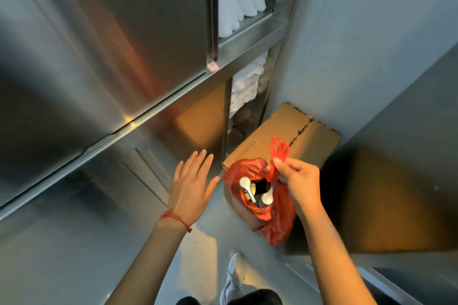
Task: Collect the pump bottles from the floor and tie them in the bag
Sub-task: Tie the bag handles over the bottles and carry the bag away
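A red plastic bag (pixel 278 218) hangs in the air in front of me, its mouth open upward. Inside it stand pump bottles (pixel 266 199) with white pump heads; two heads show, and the bottle bodies are mostly hidden by the bag. My right hand (pixel 298 182) pinches the bag's handles, whose loops stick up above my fingers. My left hand (pixel 192 184) hovers just left of the bag with fingers spread, holding nothing and not touching it. A red string bracelet circles the left wrist.
A steel cabinet (pixel 111 57) fills the left side. Its open shelves hold folded white towels (pixel 239 0). A cardboard box (pixel 292 141) lies on the floor behind the bag, against the grey wall (pixel 371 44). My shoe (pixel 234 277) shows below.
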The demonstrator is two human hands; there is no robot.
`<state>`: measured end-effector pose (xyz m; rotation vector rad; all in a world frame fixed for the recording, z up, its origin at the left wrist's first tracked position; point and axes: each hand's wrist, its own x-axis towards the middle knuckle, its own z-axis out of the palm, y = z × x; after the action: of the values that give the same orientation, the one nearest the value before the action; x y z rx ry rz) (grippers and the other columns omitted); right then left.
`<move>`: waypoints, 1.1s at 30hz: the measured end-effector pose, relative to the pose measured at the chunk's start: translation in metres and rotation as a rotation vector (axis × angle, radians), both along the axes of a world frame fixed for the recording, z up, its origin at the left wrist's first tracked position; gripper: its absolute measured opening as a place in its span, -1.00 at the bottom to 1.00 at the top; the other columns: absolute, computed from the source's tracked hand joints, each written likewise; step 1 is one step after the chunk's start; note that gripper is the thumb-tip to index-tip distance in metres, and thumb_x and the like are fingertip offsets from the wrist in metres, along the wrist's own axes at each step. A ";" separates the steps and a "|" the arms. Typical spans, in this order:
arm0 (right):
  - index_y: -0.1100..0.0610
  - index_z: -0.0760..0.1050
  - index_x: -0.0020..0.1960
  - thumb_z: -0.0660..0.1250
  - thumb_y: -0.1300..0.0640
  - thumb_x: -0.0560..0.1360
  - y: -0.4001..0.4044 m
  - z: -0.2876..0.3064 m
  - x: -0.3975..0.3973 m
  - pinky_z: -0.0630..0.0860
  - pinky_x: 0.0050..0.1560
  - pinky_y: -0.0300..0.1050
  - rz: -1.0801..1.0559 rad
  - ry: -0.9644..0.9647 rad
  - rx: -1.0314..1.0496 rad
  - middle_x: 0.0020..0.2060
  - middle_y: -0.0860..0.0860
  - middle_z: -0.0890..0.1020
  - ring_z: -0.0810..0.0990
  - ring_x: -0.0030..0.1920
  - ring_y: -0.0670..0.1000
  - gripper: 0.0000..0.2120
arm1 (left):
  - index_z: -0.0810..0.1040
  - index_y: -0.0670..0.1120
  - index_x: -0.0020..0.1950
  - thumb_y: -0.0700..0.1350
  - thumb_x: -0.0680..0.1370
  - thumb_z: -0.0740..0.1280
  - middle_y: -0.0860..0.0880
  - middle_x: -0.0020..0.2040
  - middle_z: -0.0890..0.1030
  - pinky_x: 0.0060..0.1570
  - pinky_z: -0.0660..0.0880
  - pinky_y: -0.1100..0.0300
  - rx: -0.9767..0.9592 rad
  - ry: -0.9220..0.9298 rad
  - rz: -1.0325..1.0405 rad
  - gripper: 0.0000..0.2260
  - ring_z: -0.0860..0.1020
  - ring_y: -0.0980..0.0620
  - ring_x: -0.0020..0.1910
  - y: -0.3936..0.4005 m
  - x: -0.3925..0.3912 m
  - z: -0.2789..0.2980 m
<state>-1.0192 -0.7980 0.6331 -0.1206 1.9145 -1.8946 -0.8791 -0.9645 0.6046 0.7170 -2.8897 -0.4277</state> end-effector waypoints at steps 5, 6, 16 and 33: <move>0.12 0.66 -0.38 0.39 0.22 0.41 0.000 0.009 0.055 0.55 0.03 0.11 0.032 -0.017 0.006 -0.46 0.02 0.68 0.60 -0.23 0.14 -0.80 | 0.40 -0.12 0.29 0.19 0.57 -0.16 -0.16 0.26 0.52 0.15 0.41 -0.19 -0.007 -0.025 0.042 -0.43 0.47 -0.17 0.26 0.011 0.069 0.004; 0.11 0.66 -0.38 0.39 0.22 0.41 0.001 0.011 0.065 0.54 0.04 0.12 0.048 -0.022 0.011 -0.46 0.02 0.68 0.60 -0.23 0.14 -0.80 | 0.39 -0.12 0.30 0.19 0.57 -0.16 -0.16 0.27 0.52 0.14 0.42 -0.18 -0.005 -0.028 0.059 -0.44 0.47 -0.17 0.26 0.014 0.082 0.004; 0.12 0.66 -0.36 0.38 0.16 0.42 -0.007 0.012 0.132 0.53 -0.03 0.09 0.377 -0.010 0.048 -0.40 0.06 0.69 0.59 -0.25 0.15 -0.81 | 0.34 -0.10 0.31 0.18 0.58 -0.18 -0.16 0.28 0.51 0.16 0.38 -0.18 0.020 -0.082 0.367 -0.46 0.47 -0.16 0.26 0.051 0.179 0.011; 0.22 0.62 -0.32 0.36 0.27 0.43 -0.018 0.003 0.269 0.40 -0.40 -0.42 1.116 0.108 0.024 -0.55 -0.11 0.63 0.47 -0.52 -0.21 -0.84 | 0.43 -0.14 0.28 0.18 0.58 -0.17 -0.18 0.26 0.53 0.11 0.46 -0.15 0.114 -0.092 1.118 -0.42 0.50 -0.18 0.23 0.190 0.339 0.015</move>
<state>-0.7497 -0.8162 0.6363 -1.0475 1.3996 -1.0894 -0.5397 -0.7745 0.6192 2.1537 -2.0354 -0.3776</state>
